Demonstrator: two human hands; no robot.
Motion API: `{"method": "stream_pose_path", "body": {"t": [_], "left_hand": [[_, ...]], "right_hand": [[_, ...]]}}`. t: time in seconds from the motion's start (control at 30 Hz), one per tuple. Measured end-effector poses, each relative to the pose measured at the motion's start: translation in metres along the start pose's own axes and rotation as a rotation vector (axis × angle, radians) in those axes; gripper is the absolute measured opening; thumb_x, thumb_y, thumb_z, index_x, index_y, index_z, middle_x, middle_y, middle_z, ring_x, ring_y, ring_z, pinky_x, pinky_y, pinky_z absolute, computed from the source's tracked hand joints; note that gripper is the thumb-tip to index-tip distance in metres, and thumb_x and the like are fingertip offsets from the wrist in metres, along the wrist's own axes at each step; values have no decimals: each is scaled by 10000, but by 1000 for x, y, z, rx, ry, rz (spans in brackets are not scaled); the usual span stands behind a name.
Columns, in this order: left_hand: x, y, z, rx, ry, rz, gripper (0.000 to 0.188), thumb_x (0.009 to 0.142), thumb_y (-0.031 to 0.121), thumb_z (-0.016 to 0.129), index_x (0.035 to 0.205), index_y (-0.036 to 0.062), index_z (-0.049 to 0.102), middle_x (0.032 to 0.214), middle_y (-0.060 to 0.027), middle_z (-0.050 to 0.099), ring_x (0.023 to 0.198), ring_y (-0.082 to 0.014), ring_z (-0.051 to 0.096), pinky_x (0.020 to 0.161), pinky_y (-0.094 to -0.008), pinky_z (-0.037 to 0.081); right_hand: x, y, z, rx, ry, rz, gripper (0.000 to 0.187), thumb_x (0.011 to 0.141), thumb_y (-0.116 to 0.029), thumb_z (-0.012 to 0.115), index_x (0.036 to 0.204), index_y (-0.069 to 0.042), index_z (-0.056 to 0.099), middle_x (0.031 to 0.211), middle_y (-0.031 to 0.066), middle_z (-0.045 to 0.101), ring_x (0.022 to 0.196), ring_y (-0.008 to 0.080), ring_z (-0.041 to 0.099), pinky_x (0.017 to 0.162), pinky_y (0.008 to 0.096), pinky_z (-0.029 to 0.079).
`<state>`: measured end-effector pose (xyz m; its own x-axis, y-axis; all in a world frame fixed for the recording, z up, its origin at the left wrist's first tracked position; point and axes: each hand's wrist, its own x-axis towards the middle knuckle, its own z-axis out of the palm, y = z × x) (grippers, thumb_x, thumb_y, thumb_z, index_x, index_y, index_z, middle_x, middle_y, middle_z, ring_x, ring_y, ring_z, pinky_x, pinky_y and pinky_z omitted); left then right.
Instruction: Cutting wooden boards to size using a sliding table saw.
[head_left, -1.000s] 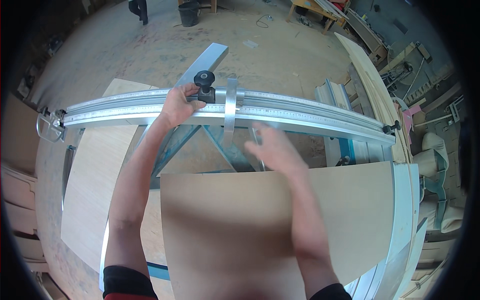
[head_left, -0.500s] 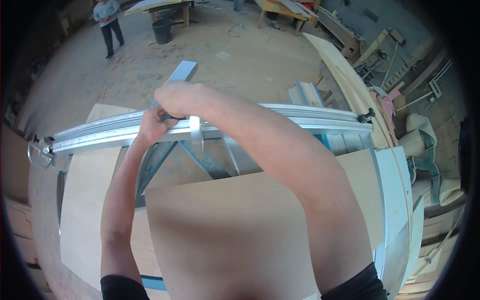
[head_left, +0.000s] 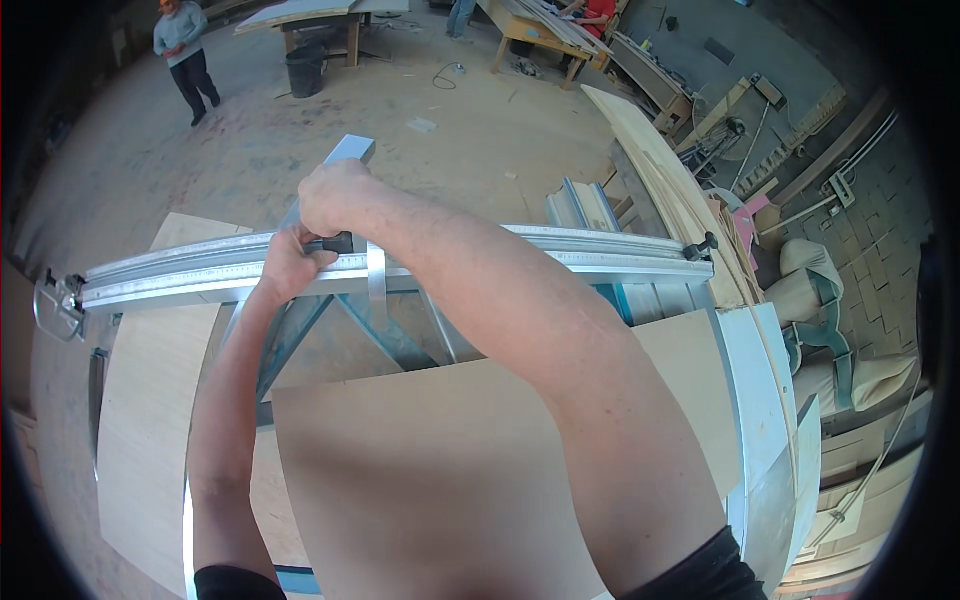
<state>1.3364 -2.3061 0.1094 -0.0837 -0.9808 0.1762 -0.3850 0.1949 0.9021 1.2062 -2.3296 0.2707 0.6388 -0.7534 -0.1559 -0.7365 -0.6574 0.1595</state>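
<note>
Alu grooved rail, blk block

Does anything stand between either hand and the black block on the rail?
Nothing visible does: the left hand is at the left side of the block, and the right hand covers part of it. The metal strip crosses the rail just right of the block, not between.

I see a stained, tan floor spread across the workshop, a dark bucket standing by a pale-topped table. To its right are a wooden workbench and a grey wall.
</note>
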Motion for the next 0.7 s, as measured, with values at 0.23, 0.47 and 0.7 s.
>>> {"method": "stream_pose_path", "body": {"t": [0.23, 0.47, 0.7], "left_hand": [[1, 7, -9, 42, -27, -5, 437, 741, -25, 782, 1168, 1, 692, 1101, -139, 766, 1013, -212, 708, 941, -334, 502], [-8, 12, -27, 3, 69, 50, 440, 665, 105, 821, 1078, 7, 707, 982, -171, 759, 967, -301, 718, 913, -361, 523], [-22, 19, -32, 358, 3, 93, 380, 656, 230, 812, 953, 7, 732, 944, -207, 744, 940, -366, 711, 856, -434, 540]], "right_hand": [[-20, 12, -21, 201, -174, 26, 391, 834, -255, 693, 1174, -72, 751, 1230, 152, 721, 1139, 305, 693, 918, 438, 556], [6, -24, -7, 76, -133, 16, 393, 851, -244, 659, 1193, -67, 742, 1257, 158, 708, 1172, 307, 678, 951, 439, 541], [-31, -55, -25, 148, 29, 136, 369, 914, -339, 619, 1097, -49, 758, 1121, 183, 737, 1087, 329, 701, 932, 438, 551]]}}
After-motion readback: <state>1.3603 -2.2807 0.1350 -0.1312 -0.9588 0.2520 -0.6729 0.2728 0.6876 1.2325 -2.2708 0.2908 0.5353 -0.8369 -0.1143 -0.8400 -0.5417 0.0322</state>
